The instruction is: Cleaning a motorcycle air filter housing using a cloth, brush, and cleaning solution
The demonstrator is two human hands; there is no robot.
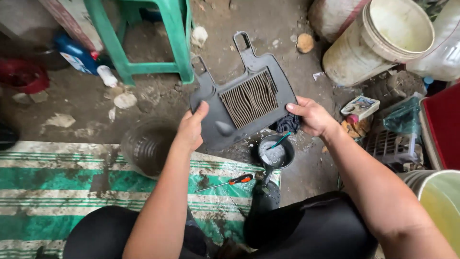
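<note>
Both hands hold a dark grey air filter panel [242, 98] up above the dirt floor, near the middle of the view. The left hand [190, 128] clamps its lower left edge, at about 8 o'clock on the panel, thumb lying on the front face. The right hand [311, 116] grips the right edge at about 4 o'clock, thumb on the front, the other fingers hidden behind. The two hands are well apart, with the panel spanning between them. The panel is tilted, its two mounting tabs pointing to 12 o'clock, and its pleated brown filter insert [250, 98] faces the camera.

Below the panel, at 6 o'clock from it, a small metal cup [275, 154] stands on the ground with a teal-handled tool leaning inside. A dark rag [289, 124] lies just beside the right hand, under the panel's corner. A screwdriver with an orange and black handle [229, 182] lies on the green and white striped mat [57, 182], at 6 o'clock from the left hand. A clear round jar [146, 146] sits at 9 o'clock from the left wrist. A green plastic stool [143, 38] stands at 10 o'clock, and a pale bucket [378, 41] at 2 o'clock.
</note>
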